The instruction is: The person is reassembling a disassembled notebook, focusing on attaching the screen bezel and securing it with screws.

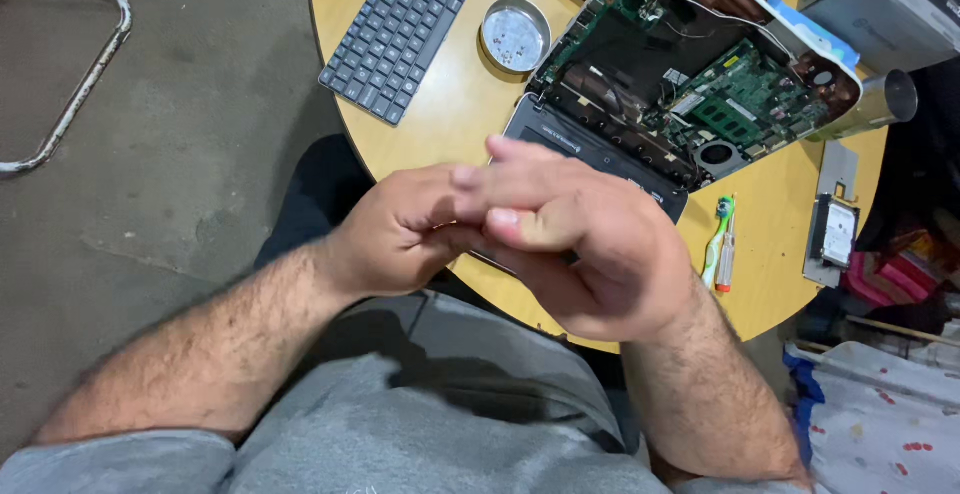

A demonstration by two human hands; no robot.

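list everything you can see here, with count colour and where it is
table: 1, light wood, round, upper middle
keyboard: 1, dark grey, loose, table's left part
round tin: 1, silver, between keyboard and laptop
opened laptop: 1, black with green boards, table centre
screwdriver: 1, white and red, right of the hands
toothbrush: 1, green and white, beside the screwdriver
hard drive: 1, silver, table's right edge
metal tube frame: 1, white, floor at left
left hand: 1, closed, fingers meeting the right hand
right hand: 1, over the table's near edge
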